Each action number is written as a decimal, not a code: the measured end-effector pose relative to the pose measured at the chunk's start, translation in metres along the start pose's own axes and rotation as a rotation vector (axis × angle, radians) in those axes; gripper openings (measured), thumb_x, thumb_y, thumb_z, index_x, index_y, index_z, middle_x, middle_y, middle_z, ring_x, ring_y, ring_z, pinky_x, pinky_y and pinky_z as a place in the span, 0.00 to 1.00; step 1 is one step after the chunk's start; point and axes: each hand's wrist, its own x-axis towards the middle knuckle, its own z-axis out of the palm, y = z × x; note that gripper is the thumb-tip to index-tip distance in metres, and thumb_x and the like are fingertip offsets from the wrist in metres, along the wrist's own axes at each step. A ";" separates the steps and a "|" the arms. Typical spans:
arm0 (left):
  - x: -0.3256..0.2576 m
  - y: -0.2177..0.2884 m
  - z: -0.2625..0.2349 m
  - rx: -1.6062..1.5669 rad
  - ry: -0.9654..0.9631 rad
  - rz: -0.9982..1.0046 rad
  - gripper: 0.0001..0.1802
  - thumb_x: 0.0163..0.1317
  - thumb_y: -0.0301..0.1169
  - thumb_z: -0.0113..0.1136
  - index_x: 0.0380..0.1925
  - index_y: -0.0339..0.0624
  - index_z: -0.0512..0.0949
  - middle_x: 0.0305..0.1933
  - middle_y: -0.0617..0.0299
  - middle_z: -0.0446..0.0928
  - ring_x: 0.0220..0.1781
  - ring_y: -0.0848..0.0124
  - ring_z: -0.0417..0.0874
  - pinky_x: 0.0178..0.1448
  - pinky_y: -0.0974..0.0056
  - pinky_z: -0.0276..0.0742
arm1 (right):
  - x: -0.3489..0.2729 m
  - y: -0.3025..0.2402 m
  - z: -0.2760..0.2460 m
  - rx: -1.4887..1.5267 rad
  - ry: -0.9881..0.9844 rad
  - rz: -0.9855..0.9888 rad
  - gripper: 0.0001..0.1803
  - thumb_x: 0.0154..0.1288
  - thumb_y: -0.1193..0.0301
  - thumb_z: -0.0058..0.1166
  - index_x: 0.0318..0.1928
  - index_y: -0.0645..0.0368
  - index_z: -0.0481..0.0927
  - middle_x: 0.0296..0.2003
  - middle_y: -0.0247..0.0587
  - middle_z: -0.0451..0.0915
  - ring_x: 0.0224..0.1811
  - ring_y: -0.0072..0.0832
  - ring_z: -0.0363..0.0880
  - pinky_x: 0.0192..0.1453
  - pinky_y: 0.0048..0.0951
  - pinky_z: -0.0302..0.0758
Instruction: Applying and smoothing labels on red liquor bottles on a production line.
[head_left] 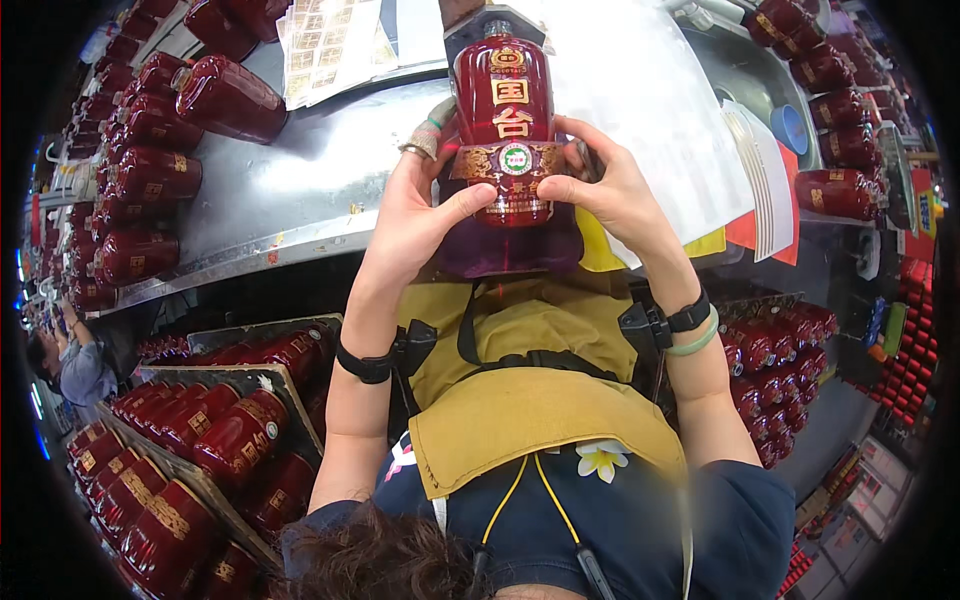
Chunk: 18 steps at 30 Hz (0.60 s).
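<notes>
The red bottle (505,125) stands between my hands in the head view, upright, long axis running away from me, cap end farthest. My left hand (420,215) and right hand (610,195) clasp its lower body, thumbs pressed on the gold label band, apparently to smooth it. Beyond them lies the metal counter (300,190); more red bottles (150,180) lie left of my left hand.
</notes>
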 end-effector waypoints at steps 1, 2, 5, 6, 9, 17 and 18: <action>0.000 -0.001 -0.001 0.001 -0.001 -0.001 0.51 0.57 0.27 0.78 0.77 0.32 0.58 0.78 0.50 0.64 0.79 0.61 0.64 0.83 0.55 0.57 | 0.000 0.001 0.000 -0.009 0.002 -0.017 0.43 0.60 0.68 0.75 0.72 0.67 0.68 0.51 0.42 0.84 0.52 0.22 0.80 0.60 0.25 0.77; 0.000 -0.001 -0.003 0.024 -0.012 0.018 0.50 0.58 0.26 0.77 0.77 0.32 0.58 0.78 0.50 0.64 0.79 0.61 0.64 0.83 0.55 0.57 | 0.000 -0.001 -0.002 -0.010 0.001 -0.018 0.43 0.60 0.68 0.75 0.72 0.67 0.68 0.51 0.42 0.84 0.52 0.22 0.80 0.60 0.25 0.77; -0.001 0.004 -0.002 -0.016 -0.009 -0.007 0.49 0.60 0.26 0.76 0.77 0.32 0.57 0.78 0.51 0.63 0.79 0.61 0.64 0.83 0.55 0.57 | 0.002 -0.006 -0.007 -0.127 0.049 -0.055 0.34 0.67 0.71 0.68 0.71 0.64 0.70 0.48 0.39 0.82 0.49 0.22 0.80 0.57 0.24 0.76; -0.001 0.005 -0.001 -0.079 0.006 -0.053 0.48 0.61 0.26 0.75 0.77 0.32 0.57 0.78 0.51 0.63 0.79 0.61 0.64 0.83 0.55 0.57 | 0.002 -0.006 -0.007 -0.096 0.159 -0.193 0.29 0.71 0.73 0.63 0.70 0.63 0.71 0.47 0.39 0.82 0.48 0.21 0.79 0.55 0.24 0.76; -0.002 -0.003 -0.001 -0.062 -0.012 0.006 0.44 0.65 0.26 0.71 0.77 0.32 0.57 0.78 0.51 0.63 0.79 0.61 0.64 0.83 0.55 0.58 | -0.004 -0.031 0.006 -0.158 0.348 -0.440 0.18 0.75 0.81 0.51 0.62 0.63 0.76 0.44 0.38 0.83 0.45 0.26 0.80 0.54 0.30 0.77; 0.000 -0.006 -0.005 -0.122 -0.001 -0.011 0.36 0.73 0.28 0.62 0.77 0.33 0.60 0.76 0.52 0.67 0.76 0.65 0.68 0.79 0.57 0.63 | -0.030 -0.030 0.022 -1.100 0.021 -1.166 0.11 0.50 0.71 0.63 0.38 0.53 0.85 0.43 0.31 0.84 0.44 0.28 0.82 0.49 0.33 0.78; 0.001 -0.007 -0.006 -0.096 0.012 0.026 0.35 0.73 0.28 0.62 0.76 0.33 0.61 0.75 0.52 0.68 0.73 0.67 0.71 0.77 0.58 0.66 | -0.035 -0.026 0.024 -1.042 -0.065 -1.166 0.11 0.50 0.70 0.63 0.37 0.53 0.85 0.43 0.31 0.84 0.44 0.27 0.82 0.48 0.32 0.78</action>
